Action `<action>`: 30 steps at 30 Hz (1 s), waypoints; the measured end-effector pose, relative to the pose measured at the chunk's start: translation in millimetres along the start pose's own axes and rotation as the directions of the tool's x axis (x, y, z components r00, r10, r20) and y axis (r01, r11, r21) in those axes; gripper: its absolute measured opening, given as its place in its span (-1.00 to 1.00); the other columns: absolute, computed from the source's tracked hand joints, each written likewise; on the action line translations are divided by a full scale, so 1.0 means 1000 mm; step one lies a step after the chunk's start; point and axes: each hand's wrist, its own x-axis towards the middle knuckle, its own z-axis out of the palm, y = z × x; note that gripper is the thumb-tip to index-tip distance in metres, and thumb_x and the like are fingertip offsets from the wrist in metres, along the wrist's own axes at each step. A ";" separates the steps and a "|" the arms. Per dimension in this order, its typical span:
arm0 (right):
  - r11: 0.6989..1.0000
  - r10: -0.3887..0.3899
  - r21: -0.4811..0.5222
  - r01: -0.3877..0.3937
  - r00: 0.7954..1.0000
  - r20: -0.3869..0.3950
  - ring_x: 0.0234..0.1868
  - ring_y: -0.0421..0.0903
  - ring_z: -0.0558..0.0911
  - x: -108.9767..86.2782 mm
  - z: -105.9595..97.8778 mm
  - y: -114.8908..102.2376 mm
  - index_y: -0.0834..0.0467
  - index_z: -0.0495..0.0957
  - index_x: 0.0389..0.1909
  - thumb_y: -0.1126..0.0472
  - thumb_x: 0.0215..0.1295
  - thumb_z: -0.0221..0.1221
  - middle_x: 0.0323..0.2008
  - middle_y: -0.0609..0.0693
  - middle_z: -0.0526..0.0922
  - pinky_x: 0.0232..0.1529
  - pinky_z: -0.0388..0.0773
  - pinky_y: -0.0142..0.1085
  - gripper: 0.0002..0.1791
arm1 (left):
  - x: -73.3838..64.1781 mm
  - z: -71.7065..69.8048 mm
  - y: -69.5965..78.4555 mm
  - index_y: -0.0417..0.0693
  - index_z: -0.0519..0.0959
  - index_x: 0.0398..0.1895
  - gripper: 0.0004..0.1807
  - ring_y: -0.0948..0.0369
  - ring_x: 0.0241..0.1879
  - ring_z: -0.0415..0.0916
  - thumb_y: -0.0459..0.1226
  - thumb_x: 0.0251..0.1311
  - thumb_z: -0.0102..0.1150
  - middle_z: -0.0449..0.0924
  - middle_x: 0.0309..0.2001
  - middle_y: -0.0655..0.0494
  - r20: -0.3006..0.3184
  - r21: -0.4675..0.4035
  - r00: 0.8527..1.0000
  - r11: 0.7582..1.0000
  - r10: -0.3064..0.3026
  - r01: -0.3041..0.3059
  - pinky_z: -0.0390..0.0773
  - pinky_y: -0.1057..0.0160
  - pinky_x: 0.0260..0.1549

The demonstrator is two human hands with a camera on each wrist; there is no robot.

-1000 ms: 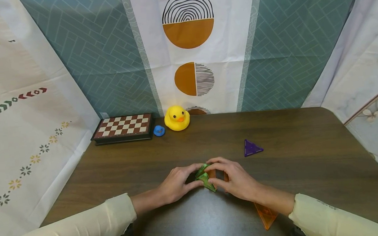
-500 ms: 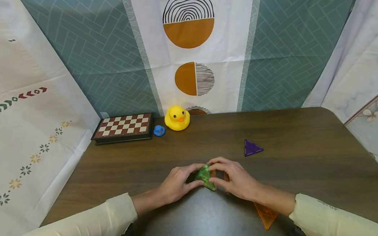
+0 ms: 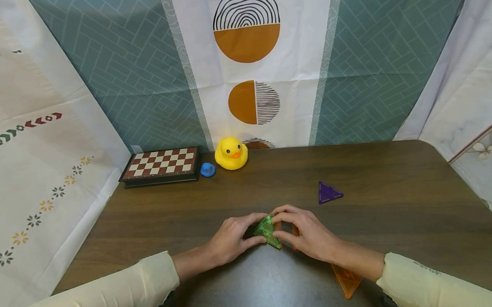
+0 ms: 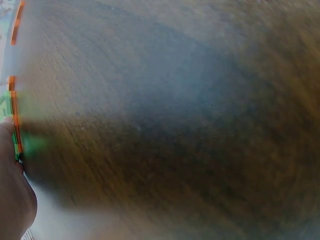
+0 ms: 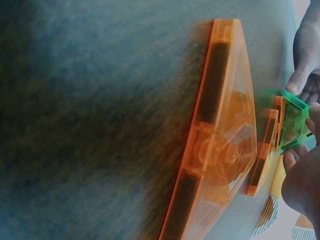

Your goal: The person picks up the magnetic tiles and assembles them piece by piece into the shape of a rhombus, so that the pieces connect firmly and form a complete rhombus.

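Note:
Green translucent triangular magnetic tiles [image 3: 267,232] lean together at mid-table, between my two hands. My left hand [image 3: 228,240] pinches them from the left, thumb at the near corner and fingers at the far side. From the right, my right hand [image 3: 307,232] holds them with thumb and fingertips. An orange tile [image 5: 279,117] lies against the base of the green ones in the right wrist view. Beside it lies another orange tile [image 5: 262,155], mostly hidden by the right hand in the head view. The left wrist view catches only an edge of the green tiles [image 4: 6,105].
An orange triangular tile [image 3: 347,281] lies under the right forearm. Beyond the right hand is a purple triangular tile [image 3: 328,192]. Along the back stand a chessboard box [image 3: 160,167], a small blue duck [image 3: 207,169] and a yellow rubber duck [image 3: 231,153] on the wooden table [image 3: 383,178].
The green tiles stood apart with a gap between them; they have swung together and now meet. Both hands have stayed almost in place.

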 end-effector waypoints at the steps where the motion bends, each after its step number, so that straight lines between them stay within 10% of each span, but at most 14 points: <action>1: 1.000 -0.001 0.000 0.001 1.000 0.000 -0.63 -0.32 0.47 0.000 0.000 0.000 0.04 0.73 0.05 0.21 0.44 0.38 0.21 0.01 0.61 -0.54 0.55 -0.40 -0.78 | 0.000 0.000 0.000 -0.02 0.52 0.43 -0.40 0.30 0.15 0.66 -0.17 0.37 0.44 0.68 0.26 0.13 0.001 0.001 1.000 1.000 0.000 0.000 0.68 0.25 0.07; 25: 0.999 0.037 -0.017 -0.037 0.999 0.005 -0.56 -0.27 0.51 -0.005 -0.005 0.001 -0.02 0.71 0.03 0.16 0.37 0.45 0.35 0.11 0.56 -0.39 0.61 -0.32 -0.75 | -0.001 -0.001 0.001 -0.04 0.50 0.46 -0.39 0.24 0.19 0.64 -0.16 0.39 0.42 0.65 0.30 0.08 0.005 0.041 0.999 0.998 0.042 -0.043 0.67 0.14 0.13; 30: 0.996 0.038 -0.075 -0.039 0.999 -0.024 -0.11 -0.11 0.72 -0.008 -0.011 0.001 -0.02 0.72 0.05 0.17 0.36 0.46 0.35 0.08 0.57 -0.04 0.71 -0.12 -0.72 | -0.002 -0.001 0.000 -0.05 0.48 0.48 -0.34 0.23 0.21 0.62 -0.14 0.37 0.45 0.62 0.33 0.08 -0.001 0.046 0.999 0.998 0.043 -0.042 0.66 0.12 0.14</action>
